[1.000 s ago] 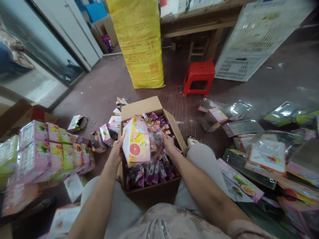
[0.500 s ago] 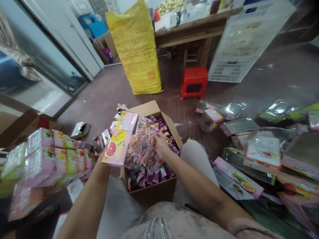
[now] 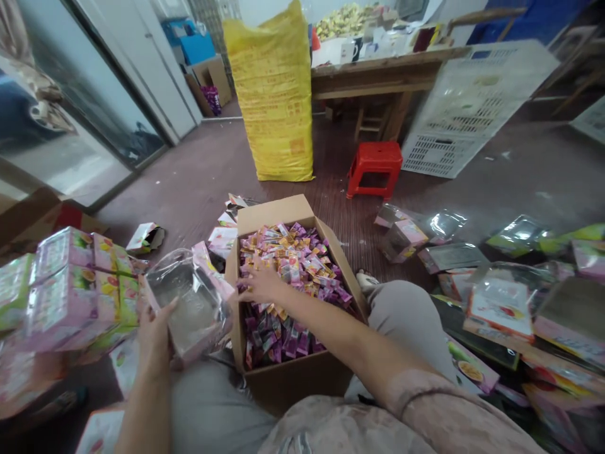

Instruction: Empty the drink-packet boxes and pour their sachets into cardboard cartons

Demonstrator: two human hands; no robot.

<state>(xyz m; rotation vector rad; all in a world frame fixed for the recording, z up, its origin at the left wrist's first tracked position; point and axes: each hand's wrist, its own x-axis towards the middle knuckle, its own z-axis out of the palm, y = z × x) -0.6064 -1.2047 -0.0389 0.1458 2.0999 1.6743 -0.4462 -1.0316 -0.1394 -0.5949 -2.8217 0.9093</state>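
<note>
My left hand [image 3: 158,321] grips an emptied pink carton [image 3: 189,309] by its near-left side. A torn clear plastic window hangs over the carton's opening, and grey inner cardboard shows. Between my knees stands a brown cardboard box [image 3: 297,375] with raised flaps, heaped with small sachets [image 3: 302,265]. Orange-and-white sachets lie on top, and purple ones show around them. My right hand [image 3: 262,280] is over the left side of the heap, fingers spread, with nothing seen in its grasp. Its fingertips reach close to the carton's right edge; whether they touch it I cannot tell.
Stacked full pink and green cartons [image 3: 70,296] stand at my left. Opened cartons [image 3: 501,284] lie scattered on the right. Ahead are a tall yellow sack [image 3: 274,101], a red stool [image 3: 375,167], white plastic crates [image 3: 472,113] and a wooden table [image 3: 378,79].
The carton has moved from above the box to its left, now facing up with its inside showing. Orange sachets lie spread on the heap. My right hand has moved left and opened.
</note>
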